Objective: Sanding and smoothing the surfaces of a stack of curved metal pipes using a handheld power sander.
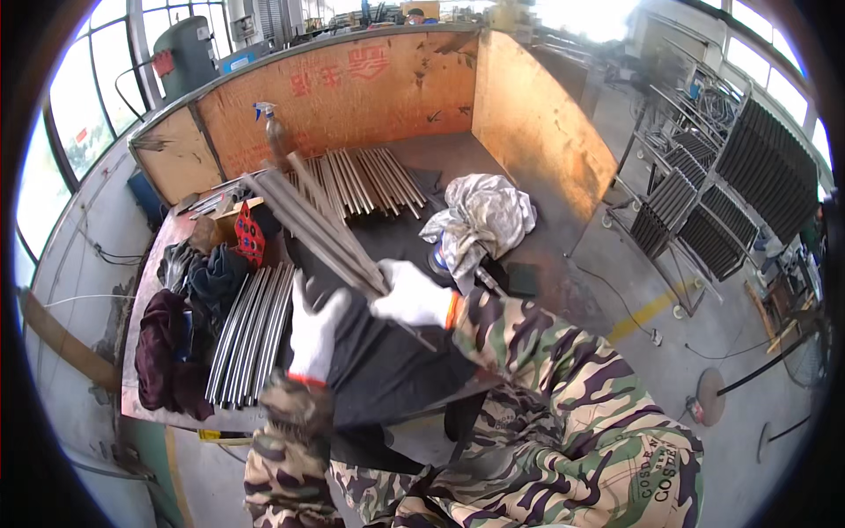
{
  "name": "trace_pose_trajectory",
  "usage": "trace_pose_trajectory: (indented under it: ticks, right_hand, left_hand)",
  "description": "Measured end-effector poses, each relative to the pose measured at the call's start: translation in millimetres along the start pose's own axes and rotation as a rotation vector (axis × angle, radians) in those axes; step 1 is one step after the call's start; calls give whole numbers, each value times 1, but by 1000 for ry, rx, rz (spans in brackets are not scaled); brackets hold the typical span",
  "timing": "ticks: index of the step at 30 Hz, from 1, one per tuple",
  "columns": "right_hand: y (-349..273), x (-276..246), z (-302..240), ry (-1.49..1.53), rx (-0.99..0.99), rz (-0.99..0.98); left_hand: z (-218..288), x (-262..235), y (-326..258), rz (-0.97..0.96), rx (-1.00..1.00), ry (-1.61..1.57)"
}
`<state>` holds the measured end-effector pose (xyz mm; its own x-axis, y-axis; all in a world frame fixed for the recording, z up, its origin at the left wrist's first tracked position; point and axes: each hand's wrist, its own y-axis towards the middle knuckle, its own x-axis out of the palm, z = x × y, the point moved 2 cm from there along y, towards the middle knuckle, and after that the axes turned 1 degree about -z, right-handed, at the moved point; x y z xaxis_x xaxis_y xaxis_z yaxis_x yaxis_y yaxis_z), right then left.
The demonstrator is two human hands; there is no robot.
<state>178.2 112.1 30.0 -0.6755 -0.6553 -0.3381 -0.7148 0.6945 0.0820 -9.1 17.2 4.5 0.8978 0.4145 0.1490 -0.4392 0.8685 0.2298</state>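
Observation:
Both my hands wear white gloves and camouflage sleeves. My right hand [414, 297] is closed around a bundle of long grey metal rods [308, 220] that slants up and to the left over the workbench [396, 238]. My left hand [314, 330] is raised beside the bundle with fingers spread, holding nothing. A row of shiny steel rods [251, 330] lies on the bench just left of my left hand. More rods [365, 180] lie at the back of the bench.
Orange board walls [352, 88] enclose the bench at the back and right. A crumpled grey-white cloth [484, 220], dark rags [167, 352], a red box [249, 233] and a spray bottle [273, 132] sit on it. Wheeled racks of metal grilles [704, 194] stand right.

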Motion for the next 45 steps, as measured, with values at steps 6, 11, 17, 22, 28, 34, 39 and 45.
trace_pose_trajectory:
  ticks: [6, 11, 17, 22, 28, 34, 39, 45]
  right_hand:
    - [-56, 44, -10, -365, -85, 144]
    - [-17, 46, 49, -122, -314, 233]
    - [-20, 47, 101, 169, -172, 105]
    - [-61, 49, 68, 91, 95, 124]
    - [-59, 34, 62, -115, -345, 249]
    - [-66, -5, 32, -647, -80, 19]
    - [-72, -7, 57, -928, -65, -106]
    - [-85, -29, 73, -952, 39, -87]
  left_hand:
    - [51, 56, -24, 257, -53, -251]
    - [56, 82, -14, 110, 178, -91]
    - [75, 110, -36, 86, 267, 77]
    - [-10, 105, -45, 197, 196, 168]
    - [15, 70, -40, 99, -41, -373]
    - [30, 18, -24, 137, -209, -632]
    - [1, -88, -36, 421, -237, -416]
    - [-33, -87, -46, 397, -149, -32]
